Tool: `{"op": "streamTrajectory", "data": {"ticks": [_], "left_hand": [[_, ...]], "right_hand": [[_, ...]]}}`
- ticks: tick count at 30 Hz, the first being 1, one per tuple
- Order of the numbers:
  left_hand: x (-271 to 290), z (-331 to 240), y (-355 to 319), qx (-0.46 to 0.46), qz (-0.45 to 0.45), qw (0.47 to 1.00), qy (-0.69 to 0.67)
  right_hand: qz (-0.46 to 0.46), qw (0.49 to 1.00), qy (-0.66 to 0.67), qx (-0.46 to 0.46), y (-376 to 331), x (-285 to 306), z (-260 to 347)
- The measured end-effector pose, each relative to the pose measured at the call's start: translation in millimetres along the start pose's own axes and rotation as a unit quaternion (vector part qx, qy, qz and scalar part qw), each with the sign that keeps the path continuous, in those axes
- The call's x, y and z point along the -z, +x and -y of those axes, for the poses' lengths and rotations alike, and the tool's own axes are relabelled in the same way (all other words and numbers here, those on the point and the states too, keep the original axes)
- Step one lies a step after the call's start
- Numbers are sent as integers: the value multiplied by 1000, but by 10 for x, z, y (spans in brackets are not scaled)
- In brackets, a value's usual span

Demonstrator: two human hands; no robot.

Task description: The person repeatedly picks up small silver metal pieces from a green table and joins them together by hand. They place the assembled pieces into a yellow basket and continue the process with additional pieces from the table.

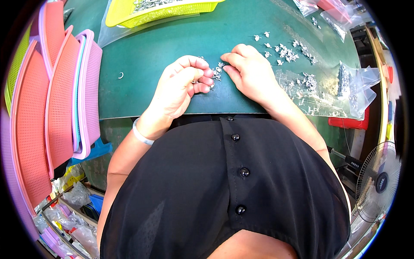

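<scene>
My left hand (pixel 177 84) is turned partly palm up, its fingers curled around several small silver metal pieces that show between the fingertips. Beside those fingertips, on the green tabletop (pixel 159 49), lies a small cluster of silver metal pieces (pixel 218 69). My right hand (pixel 254 73) rests palm down at the right edge of this cluster. Its thumb and fingers are bent with a gap between them, and nothing plainly shows held there. The pieces look like tiny charms or fittings; their exact kind is too small to make out.
More silver pieces (pixel 286 52) lie scattered at the right, near clear plastic bags (pixel 358 88). A yellow-green basket (pixel 168 14) of metal pieces stands at the back. Stacked pink and orange baskets (pixel 60 103) border the left. A fan (pixel 375 181) stands at lower right.
</scene>
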State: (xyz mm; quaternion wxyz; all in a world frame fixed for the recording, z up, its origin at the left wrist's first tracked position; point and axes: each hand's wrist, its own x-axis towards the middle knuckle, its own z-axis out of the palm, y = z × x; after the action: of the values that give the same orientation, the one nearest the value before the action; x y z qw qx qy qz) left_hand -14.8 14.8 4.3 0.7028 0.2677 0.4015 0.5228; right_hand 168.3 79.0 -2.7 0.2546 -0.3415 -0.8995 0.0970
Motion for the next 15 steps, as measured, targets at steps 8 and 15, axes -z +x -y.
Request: {"op": "streamTrajectory", "data": {"ticks": [8, 15], "left_hand": [[-28, 21, -14, 4, -28, 997, 72], [-138, -39, 1, 17, -39, 988, 146]], "right_hand": [[24, 1000, 12, 13, 34, 12, 0], [-30, 997, 70, 15, 59, 65, 31]]}}
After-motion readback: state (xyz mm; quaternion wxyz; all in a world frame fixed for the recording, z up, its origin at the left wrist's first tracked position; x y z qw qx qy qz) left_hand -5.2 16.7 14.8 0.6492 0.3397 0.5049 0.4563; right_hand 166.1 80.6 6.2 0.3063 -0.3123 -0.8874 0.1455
